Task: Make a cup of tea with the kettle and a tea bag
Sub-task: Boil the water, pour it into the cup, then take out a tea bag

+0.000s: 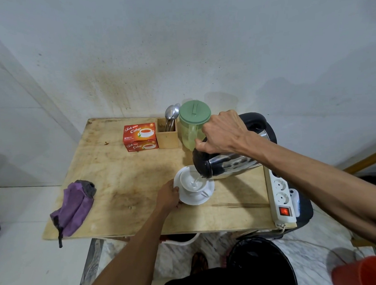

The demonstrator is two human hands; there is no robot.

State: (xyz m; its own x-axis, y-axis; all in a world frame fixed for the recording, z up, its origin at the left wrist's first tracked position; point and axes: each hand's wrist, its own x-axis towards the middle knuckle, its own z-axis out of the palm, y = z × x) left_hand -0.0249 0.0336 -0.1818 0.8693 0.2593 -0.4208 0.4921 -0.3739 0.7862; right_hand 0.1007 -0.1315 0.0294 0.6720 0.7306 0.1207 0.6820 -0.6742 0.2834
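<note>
A steel kettle (224, 162) with a black lid and handle is tipped left over a white cup (189, 180), and a thin stream of water runs from its spout into the cup. My right hand (222, 134) grips the kettle's handle from above. The cup stands on a white saucer (203, 197) on the wooden table (123, 173). My left hand (168, 196) holds the saucer's left rim. A red tea bag box (140, 137) sits at the back of the table. No tea bag is visible in the cup.
A wooden holder with spoons (167, 132) and a green-lidded jug (192, 125) stand behind the cup. A purple cloth (74, 206) lies at the front left. A white power strip (281, 196) with a lit red switch lines the right edge. A black bin (259, 262) stands below.
</note>
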